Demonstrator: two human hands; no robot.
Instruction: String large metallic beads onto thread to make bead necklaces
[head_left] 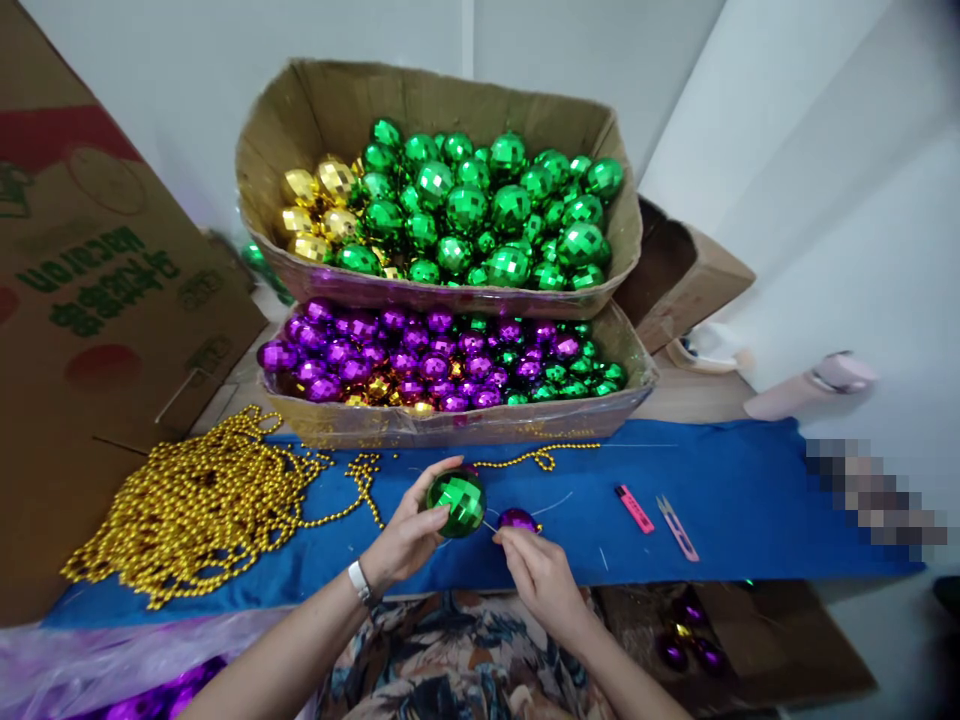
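My left hand [414,527] is closed around a shiny green faceted ball ornament [460,502], held above the blue cloth. My right hand [541,580] is pinched at a thin pale string [490,526] that runs toward the green ball. A purple ball ornament [517,519] shows just beyond my right fingertips; whether the fingers touch it I cannot tell. Behind the hands, a strand of gold beads [517,460] lies on the cloth.
Two cardboard bins hold green and gold balls [465,207] and smaller purple and green balls [405,361]. A gold bead heap [202,500] lies left. Right are a pink cutter [635,510], thread snips [677,528] and a pink bottle [810,388]. A large carton [97,300] stands left.
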